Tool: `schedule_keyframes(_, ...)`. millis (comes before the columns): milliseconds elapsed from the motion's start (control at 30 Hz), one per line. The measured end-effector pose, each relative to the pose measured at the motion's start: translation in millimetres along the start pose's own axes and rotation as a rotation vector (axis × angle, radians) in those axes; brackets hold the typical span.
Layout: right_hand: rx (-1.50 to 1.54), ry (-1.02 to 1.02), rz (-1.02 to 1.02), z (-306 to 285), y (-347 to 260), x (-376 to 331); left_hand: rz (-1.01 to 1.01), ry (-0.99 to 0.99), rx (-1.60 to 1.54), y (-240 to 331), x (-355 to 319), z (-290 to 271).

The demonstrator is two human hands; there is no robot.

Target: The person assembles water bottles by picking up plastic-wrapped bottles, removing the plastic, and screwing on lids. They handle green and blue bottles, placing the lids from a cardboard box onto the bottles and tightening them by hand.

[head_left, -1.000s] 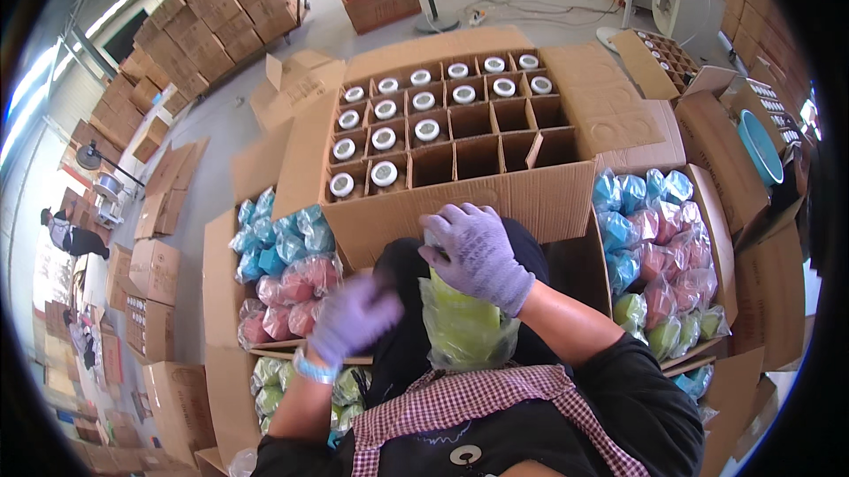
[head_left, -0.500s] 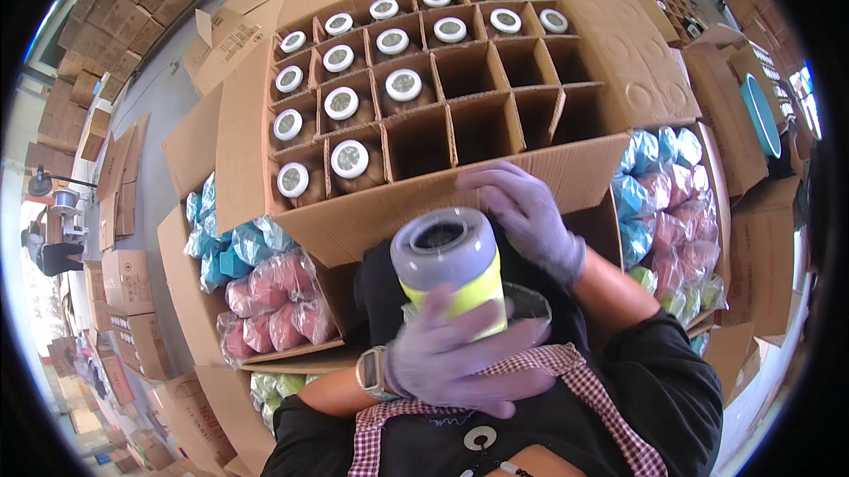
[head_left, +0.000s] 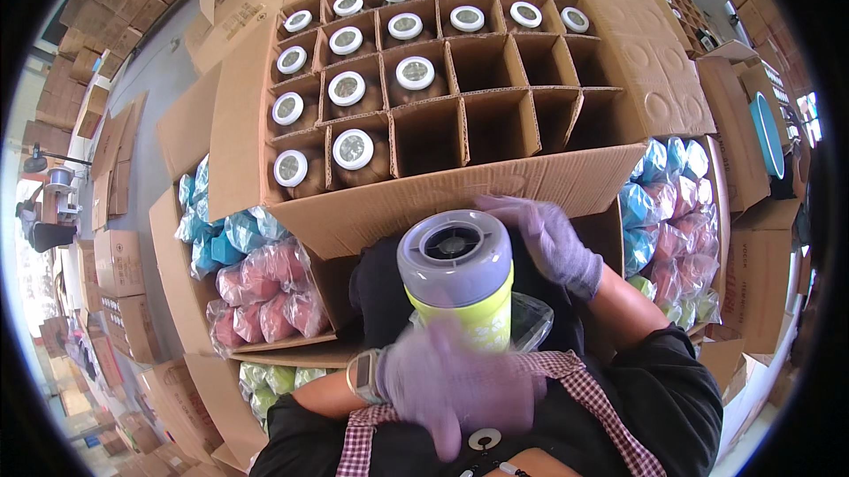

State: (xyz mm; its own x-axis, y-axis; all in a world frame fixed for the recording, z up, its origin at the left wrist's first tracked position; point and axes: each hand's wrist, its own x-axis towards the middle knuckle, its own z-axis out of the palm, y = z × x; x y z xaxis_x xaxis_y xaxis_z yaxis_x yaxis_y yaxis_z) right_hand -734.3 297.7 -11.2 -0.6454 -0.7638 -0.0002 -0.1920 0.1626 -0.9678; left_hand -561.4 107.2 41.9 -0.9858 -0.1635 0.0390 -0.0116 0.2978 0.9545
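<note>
A yellow-green vacuum flask (head_left: 464, 305) with a grey end stands upright in front of my body, a dark recess in its top. Smeared by motion, my left hand (head_left: 455, 380) in a pale purple glove is just in front of the flask's lower part; its fingers are too blurred to read. Behind the flask and to its right is my right hand (head_left: 557, 247), gloved alike, fingers stretched out by the carton's front wall. Whether it touches the flask is unclear. A clear plastic bag (head_left: 532, 322) shows at the flask's right side. The flask's base is hidden.
Ahead stands an open divided carton (head_left: 460, 181) with several white-rimmed bottles (head_left: 354, 150) in its cells; front-right cells hold none that I see. Cartons of bagged blue, pink and green items flank me, left (head_left: 265, 291) and right (head_left: 668, 229). Stacked boxes (head_left: 124, 4) stand far left.
The flask has shifted slightly right and looks more upright. My left hand has moved down from its side, blurring. My right hand has moved slightly right and down, fingers still extended.
</note>
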Motion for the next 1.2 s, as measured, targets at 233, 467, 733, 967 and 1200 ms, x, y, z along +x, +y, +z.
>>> schedule_keyframes(233,-0.275,0.109,-0.149,5.9,-20.8,-9.9,0.244,0.16,-0.001,-14.4,28.7,-13.7)
schedule_keyframes(467,0.026,-0.055,0.097,4.2,-24.5,-6.3,0.059,0.06,-0.192,-45.0,18.1,-6.5)
schedule_keyframes(733,0.166,-0.025,-0.078,4.1,-16.1,-0.6,0.046,-0.032,-0.552,-19.3,53.6,-27.8)
schedule_keyframes(967,0.135,0.044,-0.202,12.4,-47.1,35.6,0.342,-0.14,-0.097,-31.3,88.8,-38.1)
schedule_keyframes(1200,-0.33,0.246,-0.563,7.7,-107.9,111.3,0.161,0.313,-0.771,-12.8,131.5,-51.6)
